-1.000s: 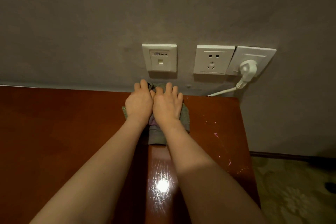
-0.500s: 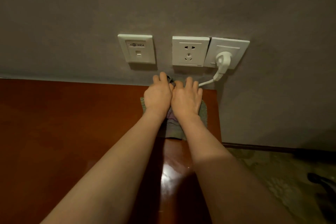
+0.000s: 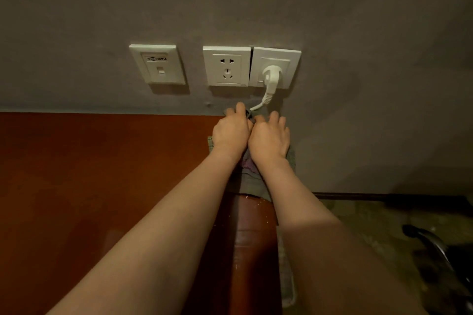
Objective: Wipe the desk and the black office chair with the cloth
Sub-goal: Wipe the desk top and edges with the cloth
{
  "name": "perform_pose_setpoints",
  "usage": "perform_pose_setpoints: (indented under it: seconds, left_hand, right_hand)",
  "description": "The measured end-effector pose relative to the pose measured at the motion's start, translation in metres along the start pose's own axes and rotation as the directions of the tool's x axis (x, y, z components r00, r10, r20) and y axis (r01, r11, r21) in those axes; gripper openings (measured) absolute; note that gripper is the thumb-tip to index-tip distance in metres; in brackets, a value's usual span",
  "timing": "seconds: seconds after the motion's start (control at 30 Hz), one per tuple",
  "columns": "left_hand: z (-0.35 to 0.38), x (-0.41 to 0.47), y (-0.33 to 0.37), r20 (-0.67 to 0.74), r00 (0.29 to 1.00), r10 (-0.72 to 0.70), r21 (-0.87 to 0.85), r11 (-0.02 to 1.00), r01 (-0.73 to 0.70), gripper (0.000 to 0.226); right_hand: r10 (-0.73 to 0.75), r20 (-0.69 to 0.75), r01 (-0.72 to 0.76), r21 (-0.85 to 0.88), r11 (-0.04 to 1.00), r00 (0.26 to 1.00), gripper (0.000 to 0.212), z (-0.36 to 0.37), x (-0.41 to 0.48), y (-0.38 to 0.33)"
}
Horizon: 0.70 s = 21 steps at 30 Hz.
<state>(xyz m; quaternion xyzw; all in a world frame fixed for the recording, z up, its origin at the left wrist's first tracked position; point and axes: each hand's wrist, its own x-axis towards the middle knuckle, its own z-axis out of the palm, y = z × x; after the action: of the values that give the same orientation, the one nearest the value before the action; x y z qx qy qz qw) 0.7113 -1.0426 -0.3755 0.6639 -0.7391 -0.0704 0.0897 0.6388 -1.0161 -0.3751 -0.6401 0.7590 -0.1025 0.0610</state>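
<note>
I see the left hand [image 3: 231, 133] and the right hand [image 3: 269, 139] palm-down, side by side and touching, on the grey-green cloth [image 3: 247, 181]. Their fingers reach forward and press it flat; neither hand grips it. The cloth lies at the far right corner of the red-brown desk [image 3: 102, 174], up against the grey wall [image 3: 358, 33], and its right edge hangs past the desk edge. Above the fingertips a white cable [image 3: 259, 105] runs up to a plug [image 3: 271, 77], beside a free socket [image 3: 226, 66] and a switch plate [image 3: 157, 64]. At lower right, on the floor, a dark shape is probably the black office chair [image 3: 435, 250].
</note>
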Motion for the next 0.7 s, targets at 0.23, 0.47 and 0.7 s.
perform_pose_setpoints:
  seconds: [0.23, 0.47, 0.7]
  left_hand:
    - [-0.028, -0.012, 0.015, 0.294, 0.956, -0.017, -0.036, 0.999, 0.028, 0.033]
    - [-0.031, -0.044, 0.013, 0.451, 0.892, 0.013, -0.110, 0.993, 0.041, 0.028]
    - [-0.030, -0.086, 0.013, 0.522, 0.852, 0.044, -0.153, 0.987, 0.043, 0.027]
  right_hand:
    - [0.049, 0.269, -0.061, 0.038, 0.997, 0.962, 0.034, -0.038, -0.013, 0.007]
    - [0.074, 0.401, -0.095, 0.033, 0.995, 0.913, 0.035, -0.061, -0.047, 0.010]
    - [0.091, 0.452, -0.097, -0.011, 0.995, 0.887, 0.032, -0.069, -0.091, 0.015]
